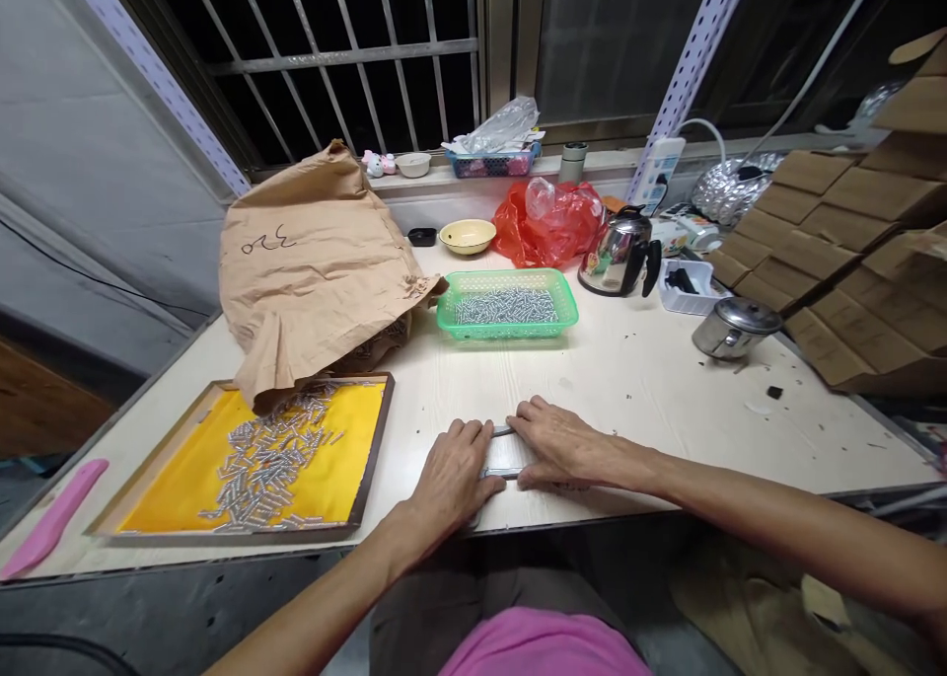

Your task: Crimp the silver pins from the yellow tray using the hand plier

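Note:
Both my hands rest near the front edge of the white table (651,380). My left hand (451,474) and my right hand (558,444) lie side by side, fingers bent down over a small cluster of short metal pins (501,430) that shows in the gap between them. Most of that cluster is hidden under my fingers. To the left lies a wooden-framed tray with a yellow floor (347,459), strewn with several loose metal pins (270,464). Further back stands a green plastic basket (448,316) filled with more of the same pins.
A big brown paper sack (318,262) slumps over the tray's far edge. Behind are a yellow bowl (467,235), a red plastic bag (551,227), a steel kettle (619,252), a small lidded pot (729,329) and stacked cardboard boxes (843,252). A pink tool (55,518) lies at the far left.

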`<state>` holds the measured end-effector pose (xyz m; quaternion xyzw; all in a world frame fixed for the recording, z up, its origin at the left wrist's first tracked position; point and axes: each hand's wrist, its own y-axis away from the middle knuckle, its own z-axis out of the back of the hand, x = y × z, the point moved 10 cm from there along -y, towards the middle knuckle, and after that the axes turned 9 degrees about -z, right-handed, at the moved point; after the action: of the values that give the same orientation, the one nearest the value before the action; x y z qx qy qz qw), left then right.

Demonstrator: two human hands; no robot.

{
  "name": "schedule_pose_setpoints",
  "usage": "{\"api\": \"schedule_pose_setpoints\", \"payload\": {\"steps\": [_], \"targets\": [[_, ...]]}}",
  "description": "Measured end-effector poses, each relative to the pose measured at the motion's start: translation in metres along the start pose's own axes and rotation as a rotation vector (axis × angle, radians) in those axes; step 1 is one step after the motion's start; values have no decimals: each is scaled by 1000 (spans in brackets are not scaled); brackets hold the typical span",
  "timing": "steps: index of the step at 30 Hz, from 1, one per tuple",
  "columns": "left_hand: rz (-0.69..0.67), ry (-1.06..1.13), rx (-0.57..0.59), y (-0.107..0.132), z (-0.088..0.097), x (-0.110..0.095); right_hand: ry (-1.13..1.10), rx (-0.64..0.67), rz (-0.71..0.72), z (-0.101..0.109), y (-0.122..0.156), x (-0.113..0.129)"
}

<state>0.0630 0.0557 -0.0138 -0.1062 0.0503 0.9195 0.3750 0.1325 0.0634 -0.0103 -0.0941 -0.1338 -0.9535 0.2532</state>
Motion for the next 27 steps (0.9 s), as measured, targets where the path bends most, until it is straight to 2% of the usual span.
{"api": "schedule_pose_setpoints", "payload": {"steps": [7,12,16,18,21,24,27], "targets": [[-76,20,83,-12,-7,-12,16,2,-11,4,9,12],[-23,27,106,-14,-10,-10,65,84,-52,-11,1,13],[-8,31,93,-15,-7,-8,78,50,-55,-11,-2,9],[4,13,62,-12,-7,-7,79,-1,-46,-5,-3,4],[38,0,-76,2,-7,-10,39,-30,30,3,-6,-1],[9,21,-195,19,-17,-27,-55,-29,90,3,-13,-8],[-38,101,-227,28,-30,-50,-38,-100,52,3,-28,-22]]}}
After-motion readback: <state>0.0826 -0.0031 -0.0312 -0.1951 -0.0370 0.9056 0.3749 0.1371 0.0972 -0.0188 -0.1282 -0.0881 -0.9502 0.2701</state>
